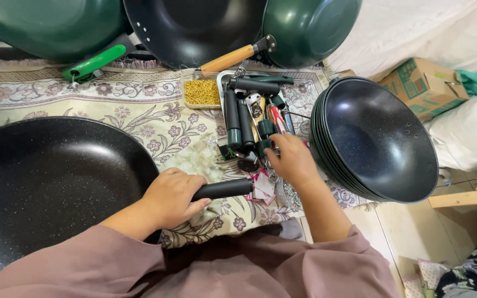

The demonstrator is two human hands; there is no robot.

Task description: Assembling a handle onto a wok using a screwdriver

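Big black pan (pixel 45 182) is lying on the patterned cloth (pixel 139 105), likely heavy and stiff. Left hand (pixel 173 197) is clamping its black handle (pixel 224 189), the sensible hold. Right hand (pixel 292 160) is reaching into the parts tray (pixel 223 83); fingertips hidden, grip state unclear.

a: what is the person wearing?
b: a loose garment in a dusty mauve, brownish-pink tone, plain, with no pattern showing.
a: and the sleeves?
b: wide and soft, the left sleeve (pixel 92 259) ending at the forearm, the right sleeve (pixel 354 259) ending below the elbow, both creased in folds.
a: anything on the hands?
b: the left hand (pixel 173 197) and right hand (pixel 292 160) are bare, no gloves or rings visible.
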